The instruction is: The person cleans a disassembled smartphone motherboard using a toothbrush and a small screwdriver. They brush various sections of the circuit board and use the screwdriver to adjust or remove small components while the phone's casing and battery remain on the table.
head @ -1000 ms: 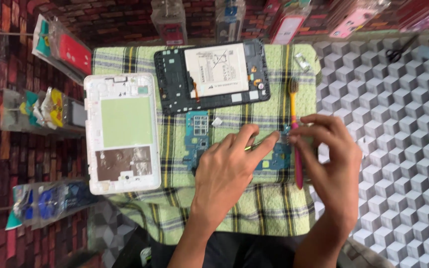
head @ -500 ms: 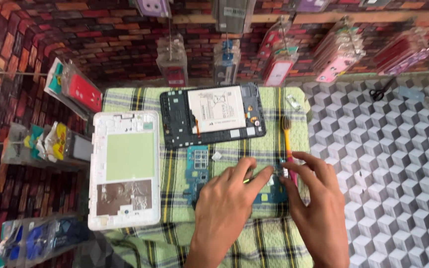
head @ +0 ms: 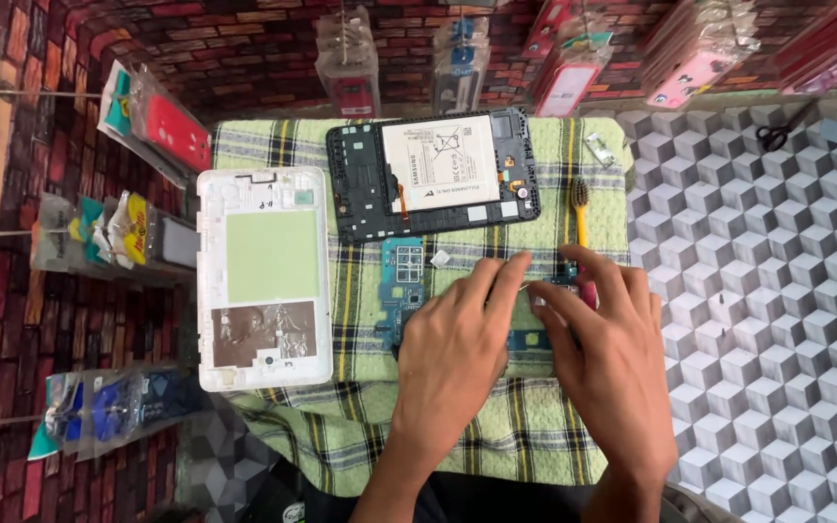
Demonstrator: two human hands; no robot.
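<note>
A: Where is the blue circuit board [head: 401, 291]?
B: On the checked cloth [head: 273, 145], under both hands. Left hand [head: 452, 353] presses flat, nothing held; right hand [head: 612, 358] I cannot tell. Keep pressure light, fingertips steady

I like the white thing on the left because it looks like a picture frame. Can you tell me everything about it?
The white tablet back cover is a rounded rectangle that looks like plastic, lying flat with its inside facing up. A pale green panel fills its upper middle, and a shiny, crinkled silvery patch sits lower down. Small notches and cutouts run along its rim. It rests on the green checked cloth, left of the blue circuit board. Neither hand touches it.
</note>
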